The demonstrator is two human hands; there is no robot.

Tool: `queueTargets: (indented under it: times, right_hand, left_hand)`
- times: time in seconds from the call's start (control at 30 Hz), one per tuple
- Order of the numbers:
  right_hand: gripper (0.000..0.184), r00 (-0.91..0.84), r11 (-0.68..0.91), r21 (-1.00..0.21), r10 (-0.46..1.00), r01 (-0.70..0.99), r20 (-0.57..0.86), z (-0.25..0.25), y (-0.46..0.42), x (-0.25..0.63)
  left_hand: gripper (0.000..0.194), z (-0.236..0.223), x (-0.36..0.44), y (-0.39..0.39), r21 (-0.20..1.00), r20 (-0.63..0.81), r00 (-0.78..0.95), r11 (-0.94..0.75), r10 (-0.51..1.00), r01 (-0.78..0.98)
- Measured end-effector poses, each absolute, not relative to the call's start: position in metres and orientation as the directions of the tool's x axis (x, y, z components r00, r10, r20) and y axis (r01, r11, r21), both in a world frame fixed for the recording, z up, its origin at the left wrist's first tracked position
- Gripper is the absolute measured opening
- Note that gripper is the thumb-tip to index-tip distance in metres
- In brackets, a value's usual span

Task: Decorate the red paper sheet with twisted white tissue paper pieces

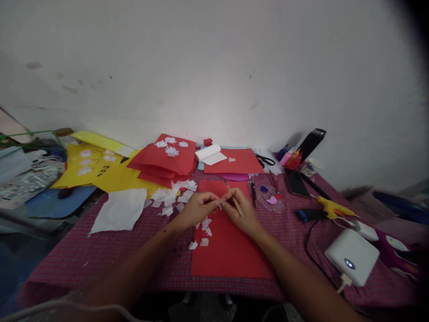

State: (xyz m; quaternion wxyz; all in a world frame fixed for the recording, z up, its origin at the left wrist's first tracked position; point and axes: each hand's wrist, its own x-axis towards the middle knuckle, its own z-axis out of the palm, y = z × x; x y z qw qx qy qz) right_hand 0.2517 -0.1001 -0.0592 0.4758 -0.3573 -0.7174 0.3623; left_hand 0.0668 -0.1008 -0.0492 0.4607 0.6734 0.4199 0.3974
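Above a large red paper sheet (231,250), my two hands meet at the fingertips. A small white tissue paper piece (220,205) is pinched between them. My left hand (198,209) is closed, its thumb and forefinger on the tissue piece. My right hand (241,210) pinches the same piece and also carries a thin wooden paintbrush (237,206) slanting through its fingers. Torn white tissue scraps (204,242) lie on the left part of the red sheet. A bigger heap of tissue scraps (167,197) is just beyond my left hand.
A white tissue sheet (119,210) lies left, near red cards with white flowers (172,152) and yellow paper (110,174). A paint palette (272,200), phone (296,183), black bottle (311,143), yellow glue gun (335,208) and white power bank (351,257) occupy the right. Scissors (264,159) lie at the back.
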Motion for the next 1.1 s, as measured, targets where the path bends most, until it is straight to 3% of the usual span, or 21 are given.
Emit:
queueTargets:
  times: [0.4,0.77,1.1]
  right_hand:
    - [0.011,-0.308,0.455,-0.882,0.862,0.121,0.402,-0.0564,-0.1019,0.2522]
    - [0.011,-0.288,0.45,-0.884,0.87,0.128,0.401,-0.0588,-0.1002,0.2526]
    - [0.022,-0.326,0.243,-0.964,0.908,-0.106,0.264,-0.0574,-0.0984,0.2514]
  left_hand:
    - [0.019,-0.054,0.0669,-0.1002,0.965,0.14,0.328,-0.203,0.934,0.164]
    - [0.021,-0.048,0.0684,-0.1048,0.838,0.26,0.321,-0.378,0.911,0.393]
    - [0.02,-0.0494,0.0683,-0.1053,0.823,0.299,0.324,-0.414,0.898,0.388]
